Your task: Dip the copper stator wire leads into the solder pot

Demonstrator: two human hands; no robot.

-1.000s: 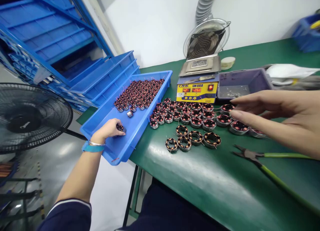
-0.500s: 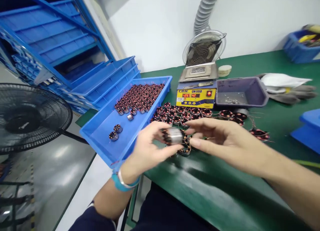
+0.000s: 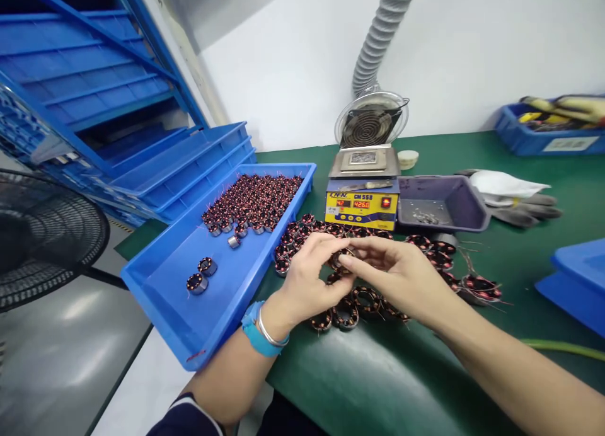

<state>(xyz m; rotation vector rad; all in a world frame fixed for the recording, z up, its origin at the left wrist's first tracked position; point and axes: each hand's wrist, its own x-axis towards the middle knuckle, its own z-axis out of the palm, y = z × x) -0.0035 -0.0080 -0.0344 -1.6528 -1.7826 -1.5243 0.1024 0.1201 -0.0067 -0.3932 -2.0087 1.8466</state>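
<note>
A motor stator, a ring wound with copper wire, is held above the green bench. My left hand is closed around its left side. My right hand also grips it, thumb over the near face and fingers at the far edge. Partly hidden by the hands, more stators lie on the bench below and behind them. To the left, a blue tray has a dense pile of stators at its far end and two loose ones nearer me.
A yellow-fronted solder pot stands behind the stators, under a fume duct. Right of it are a purple bin, gloves and a blue tool box. A fan stands at left, before stacked blue trays.
My right hand has closed in on the stator, which has turned from showing its metal side to showing its wound face. The camera view has shifted, lowering the bench things in the picture.
</note>
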